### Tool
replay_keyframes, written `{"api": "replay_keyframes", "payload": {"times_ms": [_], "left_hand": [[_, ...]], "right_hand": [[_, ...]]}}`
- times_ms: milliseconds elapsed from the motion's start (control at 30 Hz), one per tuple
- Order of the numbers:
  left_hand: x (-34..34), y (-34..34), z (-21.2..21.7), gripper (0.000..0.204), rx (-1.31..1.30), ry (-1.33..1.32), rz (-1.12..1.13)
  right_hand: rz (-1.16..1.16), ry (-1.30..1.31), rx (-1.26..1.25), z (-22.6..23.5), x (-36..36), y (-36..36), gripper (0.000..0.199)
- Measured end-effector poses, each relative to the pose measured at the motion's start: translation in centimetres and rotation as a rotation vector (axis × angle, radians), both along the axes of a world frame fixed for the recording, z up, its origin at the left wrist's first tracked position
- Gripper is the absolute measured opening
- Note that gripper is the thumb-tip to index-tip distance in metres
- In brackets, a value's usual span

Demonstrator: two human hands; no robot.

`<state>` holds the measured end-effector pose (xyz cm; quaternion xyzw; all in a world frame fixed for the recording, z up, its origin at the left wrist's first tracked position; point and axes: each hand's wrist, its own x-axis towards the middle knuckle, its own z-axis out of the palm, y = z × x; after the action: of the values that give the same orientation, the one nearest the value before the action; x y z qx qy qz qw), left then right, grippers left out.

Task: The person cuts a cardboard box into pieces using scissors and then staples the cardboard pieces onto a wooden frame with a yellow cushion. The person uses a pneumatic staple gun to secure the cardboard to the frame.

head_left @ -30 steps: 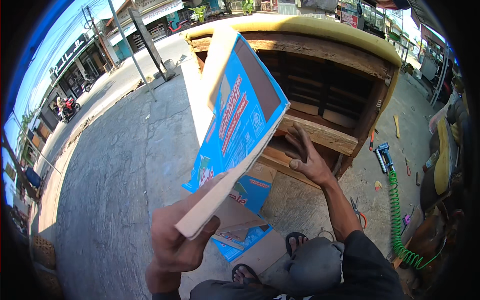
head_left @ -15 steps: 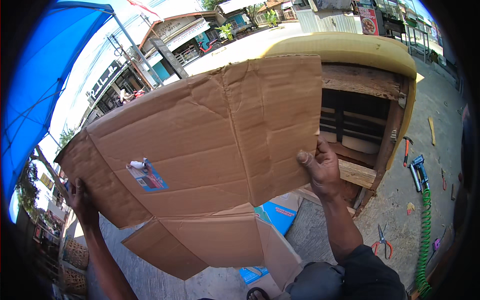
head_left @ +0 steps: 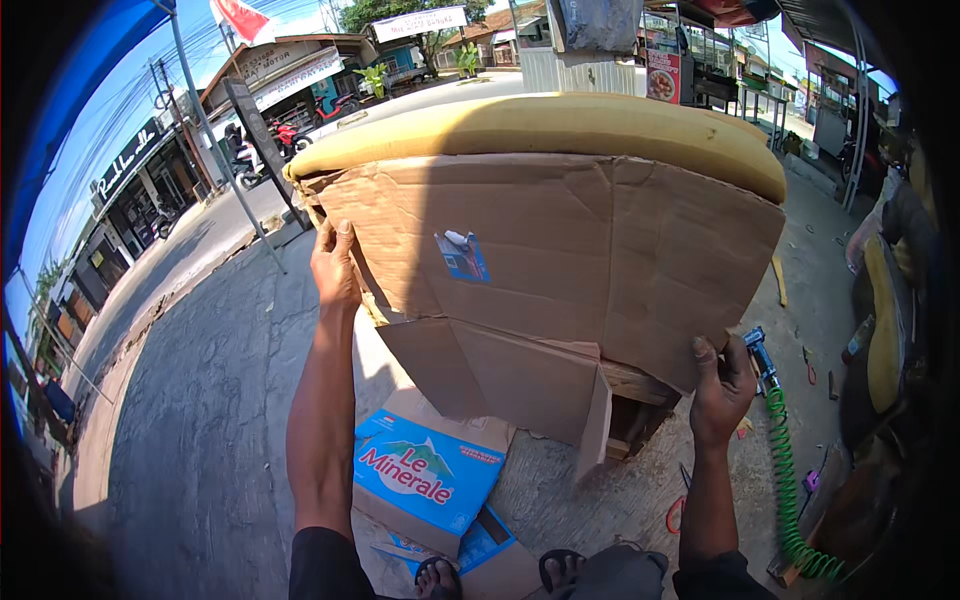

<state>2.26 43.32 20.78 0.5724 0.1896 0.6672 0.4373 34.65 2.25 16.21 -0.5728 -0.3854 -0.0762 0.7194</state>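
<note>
Across the yellow-foam-topped wooden frame (head_left: 638,384), the wide brown cardboard sheet (head_left: 530,235) stretches lengthwise between left hand (head_left: 335,272) and right hand (head_left: 722,385), fingers pinched closed on opposite edges.

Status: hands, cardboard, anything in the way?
Left hand gripping cardboard at left edge; right hand, lower right edge. Cardboard hides most of wooden frame. Flaps hanging below.

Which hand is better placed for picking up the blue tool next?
Probably the right hand: in view it is close to the blue tool, though holding the cardboard; the left hand holds its left edge.
</note>
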Motion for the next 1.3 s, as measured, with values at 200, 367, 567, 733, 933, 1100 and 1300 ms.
{"api": "replay_keyframes", "payload": {"times_ms": [200,367,567,733,933,1100,1300], "left_hand": [[0.7,4.5,-3.4,0.047,-0.019,-0.196,0.06],[3.7,2.8,-3.0,0.034,-0.051,-0.344,-0.021],[2.1,4.8,-1.2,0.019,-0.004,-0.43,-0.022],[0.6,5.8,-1.4,0.029,0.136,-0.341,0.117],[7.0,-8.1,-0.5,0.056,0.615,0.321,0.823],[14.3,-17.4,0.1,0.059,0.906,0.521,0.487],[18.0,-18.5,0.2,0.058,0.9,0.623,0.538]], "right_hand": [[-0.352,-0.238,-0.277,0.5,-2.5,1.6,0.027],[-0.483,-0.243,-0.486,3.1,-3.1,-0.2,0.03],[-0.516,-0.327,-0.625,2.8,-2.9,0.0,0.032],[-0.558,-0.407,-0.672,2.4,-3.6,1.6,0.036],[-0.52,-0.298,-0.668,3.5,-3.3,0.5,0.032],[-0.486,-0.288,-0.578,2.5,-2.6,0.3,0.032],[-0.41,-0.22,-0.499,2.6,-2.2,0.5,0.036]]}}
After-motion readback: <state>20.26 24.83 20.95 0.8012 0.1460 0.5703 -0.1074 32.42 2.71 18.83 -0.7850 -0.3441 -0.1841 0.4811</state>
